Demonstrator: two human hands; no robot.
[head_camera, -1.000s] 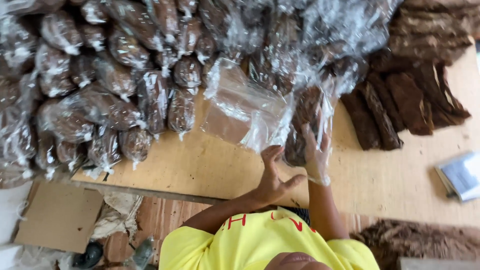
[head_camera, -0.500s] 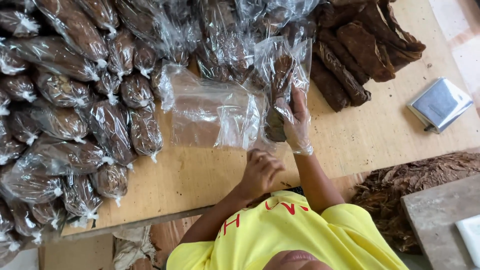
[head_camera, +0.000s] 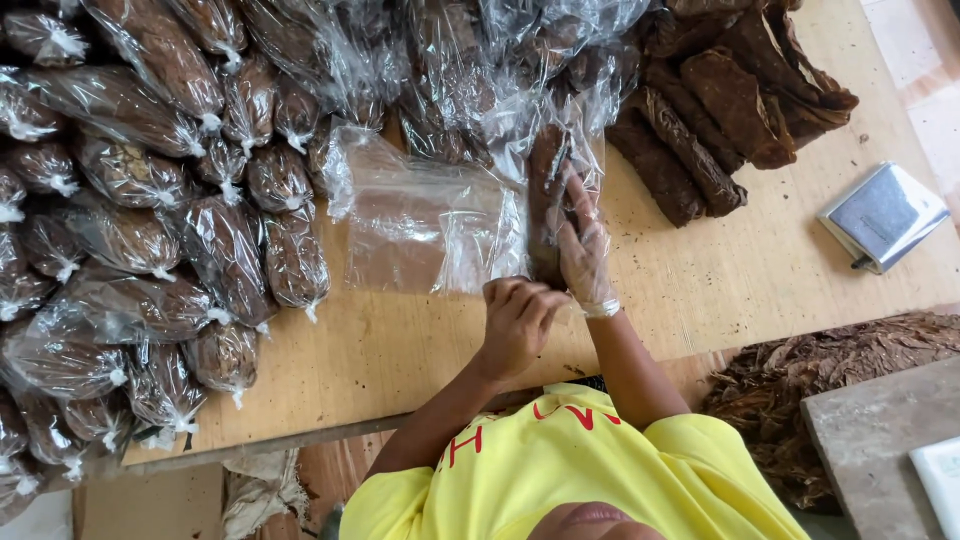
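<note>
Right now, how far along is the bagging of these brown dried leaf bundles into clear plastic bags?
Done: many tied clear bags of brown leaves are piled on the wooden table. In hand: the left hand pinches an open clear plastic bag while the right hand, inside it, presses on a dark leaf bundle. Left: several unbagged brown leaf bundles lie at the far right.

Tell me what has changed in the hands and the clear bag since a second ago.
The right hand, sheathed in clear plastic, now grips a brown leaf bundle inside the clear bag; a second ago it held up bag film near the bundle. The bag, lifted and bunched before, now lies flatter on the wooden table. The left hand has closed at the bag's near edge. The heap of filled bags stayed put.
</note>
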